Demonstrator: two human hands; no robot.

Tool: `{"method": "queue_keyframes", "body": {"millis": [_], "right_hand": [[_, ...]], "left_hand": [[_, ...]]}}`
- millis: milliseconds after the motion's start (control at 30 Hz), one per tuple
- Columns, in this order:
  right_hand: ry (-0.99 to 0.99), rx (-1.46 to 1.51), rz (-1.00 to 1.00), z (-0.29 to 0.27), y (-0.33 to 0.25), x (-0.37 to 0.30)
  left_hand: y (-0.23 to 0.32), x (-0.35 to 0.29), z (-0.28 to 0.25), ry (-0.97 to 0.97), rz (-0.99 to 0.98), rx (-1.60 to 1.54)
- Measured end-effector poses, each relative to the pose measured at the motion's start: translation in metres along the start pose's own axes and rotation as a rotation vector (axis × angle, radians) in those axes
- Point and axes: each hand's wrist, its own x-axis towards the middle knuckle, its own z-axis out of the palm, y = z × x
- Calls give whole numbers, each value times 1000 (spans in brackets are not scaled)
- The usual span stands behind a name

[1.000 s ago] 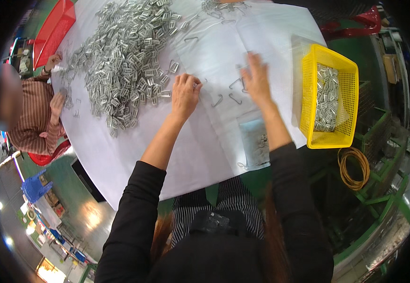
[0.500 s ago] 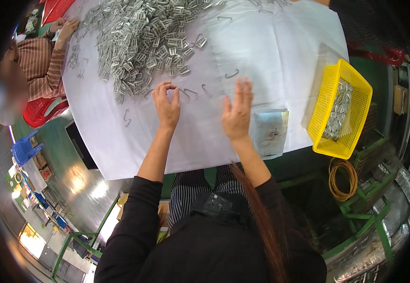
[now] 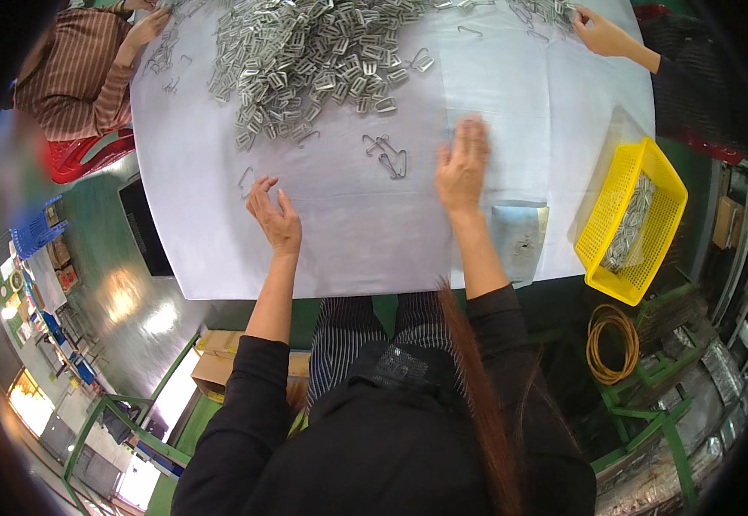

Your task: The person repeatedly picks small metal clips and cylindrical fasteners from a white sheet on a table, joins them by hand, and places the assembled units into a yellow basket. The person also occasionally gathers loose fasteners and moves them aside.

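A large pile of silver metal buckles (image 3: 305, 69) lies on the white-covered table (image 3: 365, 249). In front of it rests a small cluster of bent wire hooks (image 3: 388, 158). My left hand (image 3: 276, 217) is to the left of the cluster, its fingers loosely curved and apart, holding nothing. Just beyond its fingertips lies a single wire hook (image 3: 246, 178). To the right of the cluster my right hand (image 3: 463, 170) is stretched flat over the cloth, slightly blurred and with nothing in it.
A yellow basket (image 3: 597, 225) with metal pieces stands at the right edge. Near my right forearm lies a flat plastic packet (image 3: 518, 245). Co-workers' hands are at the far left (image 3: 146, 27) and far right (image 3: 602, 34), the right one by more metal pieces (image 3: 544, 10).
My left hand has moved left and its pinched fingers have opened. Wire hooks that lay scattered are now in a cluster between my hands. A co-worker's hand has appeared at the far right.
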Motion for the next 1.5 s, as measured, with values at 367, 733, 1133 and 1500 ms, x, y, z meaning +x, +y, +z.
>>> {"method": "queue_keyframes", "body": {"millis": [367,733,1133,1500], "right_hand": [[-27,-143,-142,76,-77,-24],[-223,86,-429,216,-270,-58],[34,501,-149,200,-318,-30],[160,165,-35,126,-238,-29]], "left_hand": [[-94,10,-16,163,-95,203],[-159,26,-93,52,-84,-174],[-206,75,-96,-354,418,241],[-344,121,-190,325,-111,679]]}}
